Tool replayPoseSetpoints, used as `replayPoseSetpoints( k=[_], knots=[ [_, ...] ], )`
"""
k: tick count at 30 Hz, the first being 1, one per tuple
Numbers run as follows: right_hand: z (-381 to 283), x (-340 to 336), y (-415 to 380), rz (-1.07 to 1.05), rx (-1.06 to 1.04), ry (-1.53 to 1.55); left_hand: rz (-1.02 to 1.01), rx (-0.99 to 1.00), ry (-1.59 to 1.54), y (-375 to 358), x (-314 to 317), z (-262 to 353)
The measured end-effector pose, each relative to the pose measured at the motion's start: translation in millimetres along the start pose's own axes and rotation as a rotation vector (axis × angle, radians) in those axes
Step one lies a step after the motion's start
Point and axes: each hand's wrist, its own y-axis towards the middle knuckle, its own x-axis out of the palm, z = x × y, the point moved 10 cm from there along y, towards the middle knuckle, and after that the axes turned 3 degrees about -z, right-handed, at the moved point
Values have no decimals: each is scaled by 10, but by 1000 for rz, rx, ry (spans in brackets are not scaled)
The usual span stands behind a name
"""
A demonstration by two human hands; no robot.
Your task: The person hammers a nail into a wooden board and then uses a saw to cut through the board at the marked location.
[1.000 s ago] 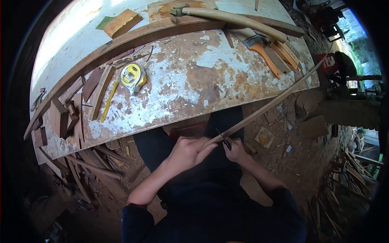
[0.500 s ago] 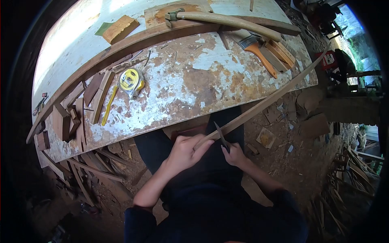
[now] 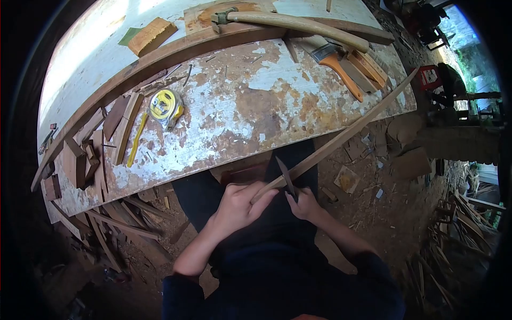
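A long, thin wooden strip slants from my lap up to the right, over the corner of the workbench. My left hand is closed around its near end. In my right hand is a knife, gripped low with the blade pointing up. The blade crosses the strip just right of my left hand and appears to touch it. The knife's handle is mostly hidden by my fingers.
On the bench lie a yellow tape measure, a paintbrush, a hammer, a long curved wood piece and several offcuts. Scrap wood leans below the bench's left side. Chips and scraps litter the floor.
The view has shifted slightly, so the bench items sit a little further left. Both hands keep their holds, and the knife stays against the strip near the left hand.
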Motion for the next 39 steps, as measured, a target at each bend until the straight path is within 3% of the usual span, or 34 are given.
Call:
replayPoseSetpoints(
  k=[2, 5, 8, 9, 15, 18, 21, 26, 31, 33, 35, 37, 39],
  knots=[
    [283, 138, -133, -44, 16, -17, -11, -14, -6, -5, -2, -98],
    [-381, -203, 163, 17, -6, -45, -40, -36, 17, -47, 101, -150],
    [204, 124, -42, -38, -7, -23, 2, -10, -23, -7, -8, -108],
    [100, 74, -21, 38, -46, -113, -5, -39, -19, 0, -28, -150],
    [-162, -10, 113, -18, -26, -32, -12, 17, 57, -36, -7, -14],
    [338, 158, -93, -35, -77, -87, 10, -24, -25, -33, -62, -163],
    [-289, -119, 206, -82, 26, -75, -27, -17, 26, -16, -3, -140],
    [123, 111, 58, -55, -58, -69, -12, -41, -30, -41, -20, -153],
    [-176, -35, 135, -23, -9, -52, -6, -35, 16, -125, 20, -59],
    [275, 150, -45, -59, -6, -97, 24, -10, 11, -33, -79, -22],
    [284, 130, 1, -65, -4, -112, -2, 15, 50, -60, -51, -29],
    [-219, -58, 148, -51, 16, -89, -6, 10, 57, -100, 2, -26],
    [-144, 26, 70, -63, 8, -49, 8, 17, 67, -65, -49, 40]
  ],
)
